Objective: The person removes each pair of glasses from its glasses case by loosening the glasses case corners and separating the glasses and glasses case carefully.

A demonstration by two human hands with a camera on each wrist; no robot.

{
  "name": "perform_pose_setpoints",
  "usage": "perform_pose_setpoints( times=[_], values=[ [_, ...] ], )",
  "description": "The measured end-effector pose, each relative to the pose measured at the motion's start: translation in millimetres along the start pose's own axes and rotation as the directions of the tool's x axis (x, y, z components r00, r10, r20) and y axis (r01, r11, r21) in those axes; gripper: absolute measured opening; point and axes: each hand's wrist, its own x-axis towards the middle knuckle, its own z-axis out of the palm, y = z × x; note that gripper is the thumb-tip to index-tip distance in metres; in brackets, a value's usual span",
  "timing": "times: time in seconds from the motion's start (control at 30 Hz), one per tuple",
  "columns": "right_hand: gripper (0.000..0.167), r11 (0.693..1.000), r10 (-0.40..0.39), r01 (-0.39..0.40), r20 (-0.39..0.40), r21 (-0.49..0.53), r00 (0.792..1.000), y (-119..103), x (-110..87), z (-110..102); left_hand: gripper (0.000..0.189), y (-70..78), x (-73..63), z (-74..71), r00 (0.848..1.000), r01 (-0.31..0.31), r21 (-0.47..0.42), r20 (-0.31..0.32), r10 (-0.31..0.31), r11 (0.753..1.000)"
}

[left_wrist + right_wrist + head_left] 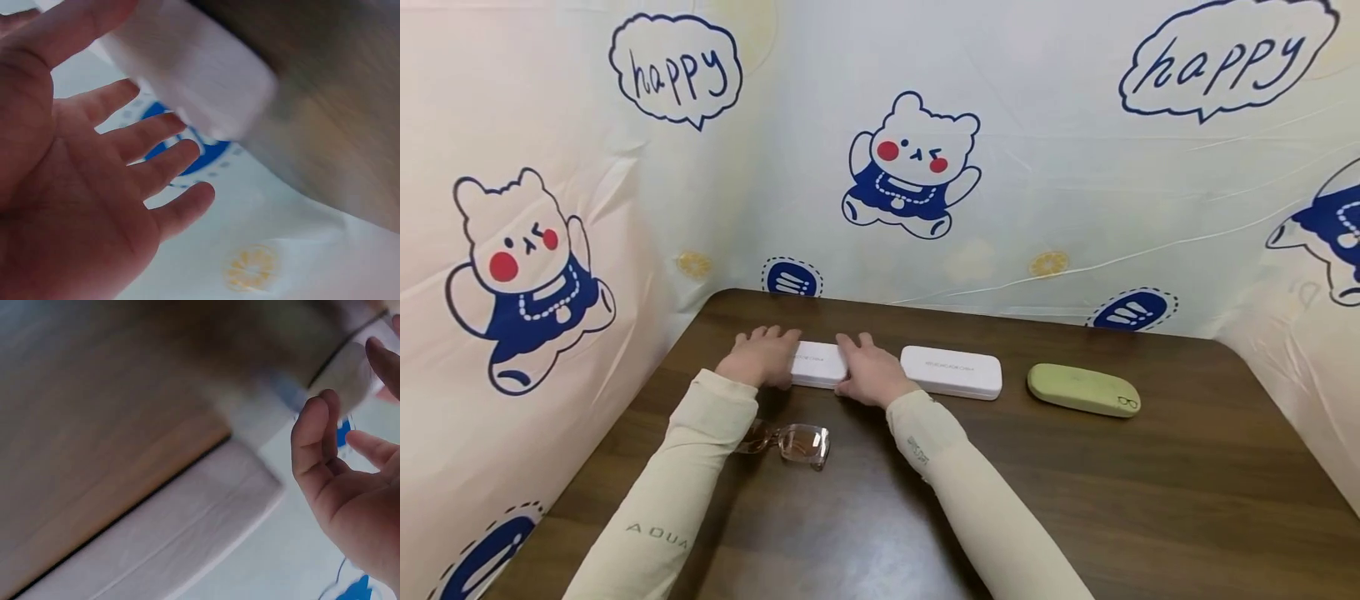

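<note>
A white glasses case [818, 364] lies on the brown table between both hands. My left hand [762, 357] is at its left end, fingers spread; in the left wrist view its fingers are loosely extended beside the case [206, 75]. My right hand [874, 372] is at the other end, thumb toward the near side and fingers toward the far side. The right wrist view shows that hand's fingers loosely bent; firm contact cannot be made out. Sunglasses [803, 443] with a clear frame and brownish lenses lie nearer, partly behind the left sleeve.
A second white glasses case [952, 372] lies just right of the right hand. Farther right is a green glasses case [1083, 390] with a small glasses print. A printed curtain [1037, 192] stands behind the table [1150, 483] and along its sides.
</note>
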Motion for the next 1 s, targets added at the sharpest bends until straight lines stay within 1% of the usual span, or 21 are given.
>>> perform_pose_setpoints(
  times=[0.1, 0.2, 0.27, 0.33, 0.4, 0.47, 0.53, 0.6, 0.67, 0.7, 0.8, 0.93, 1.0],
  values=[
    [0.075, 0.999, -0.004, 0.008, -0.076, 0.050, 0.997, 15.9, -13.7, -12.6, 0.074, 20.5, -3.0, -4.9, 0.999, -0.035, 0.000, -0.021, 0.035, 0.999],
    [0.059, 0.994, 0.016, 0.005, -0.179, 0.112, 0.984, 34.6, -28.3, -28.7, 0.070, 45.1, -2.1, -12.1, 0.996, -0.079, -0.004, -0.035, 0.079, 0.997],
    [0.050, 0.991, 0.035, -0.003, -0.237, 0.134, 0.971, 47.9, -37.7, -39.5, 0.070, 62.5, 1.3, -15.8, 0.993, -0.113, -0.013, -0.028, 0.112, 0.994],
    [0.045, 0.988, 0.056, -0.016, -0.263, 0.154, 0.963, 61.7, -46.9, -49.2, 0.069, 80.0, 5.7, -18.6, 0.989, -0.148, -0.029, -0.010, 0.148, 0.989],
    [0.045, 0.988, 0.072, -0.035, -0.254, 0.150, 0.965, 76.6, -56.4, -57.0, 0.067, 96.7, 11.4, -18.5, 0.983, -0.185, -0.044, 0.007, 0.185, 0.982],
    [0.052, 0.989, 0.083, -0.053, -0.218, 0.136, 0.972, 92.2, -66.3, -63.1, 0.065, 112.3, 17.3, -16.4, 0.975, -0.222, -0.061, 0.014, 0.224, 0.973],
    [0.064, 0.987, 0.108, -0.087, -0.160, 0.132, 0.981, 108.0, -76.6, -67.8, 0.066, 126.9, 23.9, -12.9, 0.968, -0.251, -0.084, 0.010, 0.253, 0.964],
    [0.078, 0.984, 0.131, -0.118, -0.097, 0.130, 0.987, 123.2, -86.3, -70.9, 0.071, 139.8, 30.8, -8.7, 0.961, -0.273, -0.107, 0.003, 0.275, 0.956],
    [0.089, 0.982, 0.148, -0.143, -0.030, 0.127, 0.989, 135.9, -94.8, -72.3, 0.076, 149.8, 37.5, -3.2, 0.958, -0.285, -0.131, 0.002, 0.288, 0.950],
    [0.092, 0.982, 0.146, -0.144, -0.003, 0.124, 0.989, 141.1, -97.9, -72.0, 0.079, 153.8, 40.6, -0.4, 0.957, -0.287, -0.137, 0.005, 0.290, 0.948],
    [0.089, 0.987, 0.111, -0.115, 0.037, 0.114, 0.993, 152.9, -104.0, -67.9, 0.079, 162.1, 49.1, 8.2, 0.957, -0.289, -0.135, -0.011, 0.290, 0.948],
    [0.077, 0.993, 0.062, -0.062, -0.002, 0.099, 0.998, 160.0, -107.1, -60.2, 0.069, 167.7, 57.5, 15.0, 0.956, -0.291, -0.079, -0.047, 0.288, 0.953],
    [0.075, 0.995, 0.055, -0.053, -0.023, 0.090, 0.998, 160.4, -108.7, -58.1, 0.067, 169.4, 59.2, 15.8, 0.955, -0.295, -0.054, -0.047, 0.292, 0.954]
  ],
)
